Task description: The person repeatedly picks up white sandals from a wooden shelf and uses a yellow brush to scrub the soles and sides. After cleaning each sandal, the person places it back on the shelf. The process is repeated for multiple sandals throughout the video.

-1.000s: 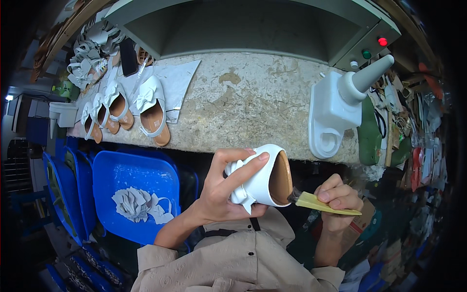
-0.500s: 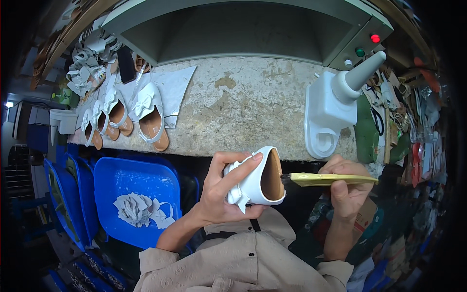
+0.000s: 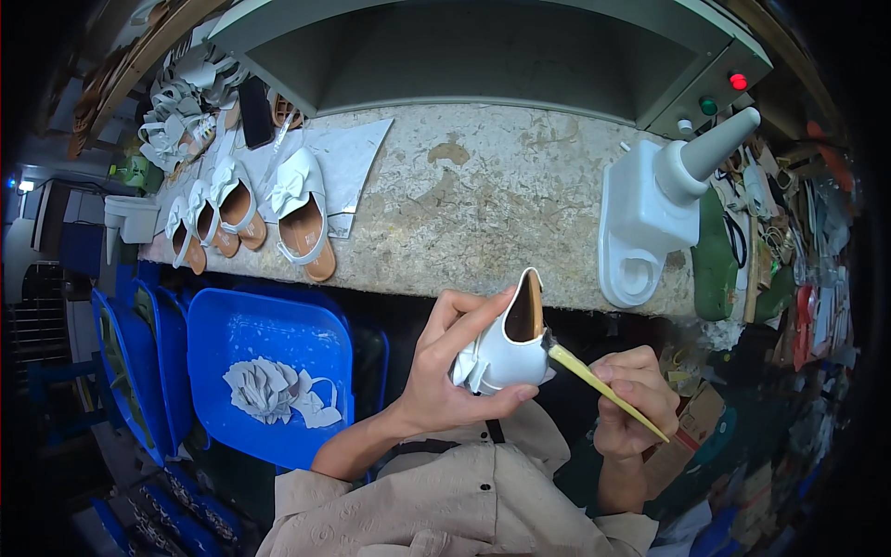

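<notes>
In front of my body, my left hand is closed round a white sandal with a bow on its strap. Its tan insole shows inside the opening, which is tilted up and toward the right. My right hand pinches a brush by its flat yellow handle. The dark bristle end meets the sandal's right edge, by the sole. Other white bow sandals with tan insoles, among them a near one, stand on the worktable to the left.
A grey open-fronted machine with a red light spans the table's back. At right stands a white dispenser with a grey cone. Below left, a blue bin holds pale cut pieces. A phone lies near heaped straps.
The sandal has turned in my left hand, its opening now narrower to view. My right hand has moved down, and the brush now slopes downward to the right, its tip further along the edge.
</notes>
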Action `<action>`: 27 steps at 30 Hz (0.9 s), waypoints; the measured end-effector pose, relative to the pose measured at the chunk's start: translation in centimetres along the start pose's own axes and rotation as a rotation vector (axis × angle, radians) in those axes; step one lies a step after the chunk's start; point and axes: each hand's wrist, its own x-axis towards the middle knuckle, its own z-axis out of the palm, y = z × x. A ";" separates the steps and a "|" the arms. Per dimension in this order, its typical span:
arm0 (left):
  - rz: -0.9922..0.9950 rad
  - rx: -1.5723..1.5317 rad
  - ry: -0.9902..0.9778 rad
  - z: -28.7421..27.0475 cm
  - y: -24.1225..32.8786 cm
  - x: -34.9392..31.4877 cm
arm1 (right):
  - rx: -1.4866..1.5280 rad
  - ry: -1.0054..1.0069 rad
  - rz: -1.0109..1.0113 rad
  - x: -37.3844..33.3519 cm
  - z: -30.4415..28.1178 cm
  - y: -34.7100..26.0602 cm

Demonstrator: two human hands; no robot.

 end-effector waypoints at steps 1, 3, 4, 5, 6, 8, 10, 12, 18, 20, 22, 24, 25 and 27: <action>-0.002 -0.008 0.000 -0.1 -0.1 0.0 | -0.014 -0.019 -0.006 -0.1 -0.2 0.0; -0.004 -0.021 -0.004 -0.1 -0.2 -0.1 | -0.015 -0.014 0.003 -0.3 -0.5 0.0; -0.004 -0.025 -0.008 -0.1 -0.3 -0.1 | -0.002 0.009 0.018 -0.4 -0.7 -0.1; -0.003 -0.028 -0.012 -0.1 -0.3 -0.1 | 0.011 0.032 0.032 -0.4 -0.8 -0.2; -0.009 -0.031 -0.019 -0.1 -0.4 -0.2 | -0.038 0.042 0.039 -0.3 -0.7 -0.5; -0.021 -0.034 -0.033 0.1 -0.5 -0.4 | -0.134 0.063 0.051 0.3 0.1 -1.6; -0.027 -0.028 -0.038 0.3 -0.6 -0.3 | -0.143 -0.017 -0.072 0.7 0.8 -2.4; -0.041 -0.031 -0.047 0.4 -0.8 -0.4 | -0.052 -0.065 -0.123 0.7 0.8 -2.9; -0.105 -0.127 -0.083 0.2 -1.3 -0.9 | -0.120 -0.016 -0.071 -0.5 1.9 -2.6; -0.162 -0.190 -0.064 0.2 -1.3 -1.2 | -0.203 0.057 -0.052 -0.7 2.2 -2.8; -0.172 -0.204 -0.090 0.1 -1.5 -1.2 | -0.196 -0.001 -0.048 -1.0 2.5 -2.6; -0.166 -0.240 -0.084 0.2 -1.9 -1.4 | -0.069 0.030 -0.018 -1.7 2.8 -2.3; -0.240 -0.308 -0.065 0.3 -1.9 -1.5 | -0.107 0.026 -0.008 -1.7 2.7 -2.2; -0.382 -0.437 -0.046 1.0 -2.2 -2.1 | -0.204 0.016 0.016 -1.4 2.2 -2.1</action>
